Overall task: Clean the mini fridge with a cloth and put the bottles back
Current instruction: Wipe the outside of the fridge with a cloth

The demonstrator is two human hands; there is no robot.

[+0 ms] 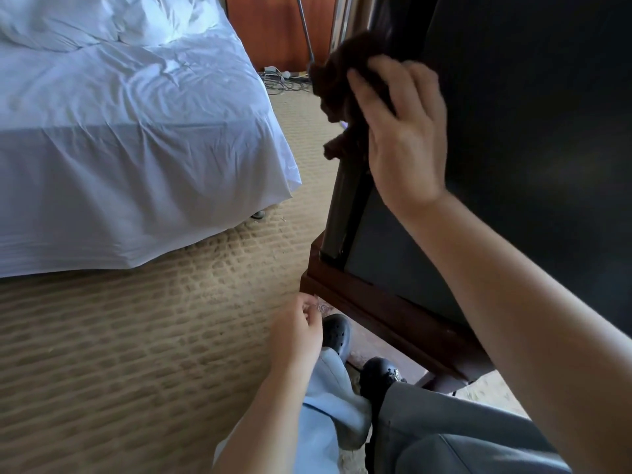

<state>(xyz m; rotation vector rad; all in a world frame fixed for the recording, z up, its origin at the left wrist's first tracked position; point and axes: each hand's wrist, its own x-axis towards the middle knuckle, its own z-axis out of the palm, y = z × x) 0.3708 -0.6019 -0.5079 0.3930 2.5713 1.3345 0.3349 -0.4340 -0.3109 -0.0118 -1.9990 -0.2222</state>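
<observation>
Upper right, our right hand [407, 138] presses the brown cloth [337, 80] on the mini fridge [530, 114], fingers [372, 94] spread flat. Lower centre, our left hand [297, 333] hangs loosely curled, empty.

Saw a big bed [130, 148] on the left, with a white sheet [102, 217] hanging down its side. Saw puffy white bedding [68, 22] bunched up at the top of it. Saw tan carpet [136, 336] with a bumpy pattern on the floor. Spotted a tangle of cables [284, 82] far back, by a brown wooden wall [273, 29]. Noticed a thin metal pole [305, 29] slanting there too. Saw two dark shoes [337, 331] with holes, just beside a dark wooden base [386, 313].
</observation>
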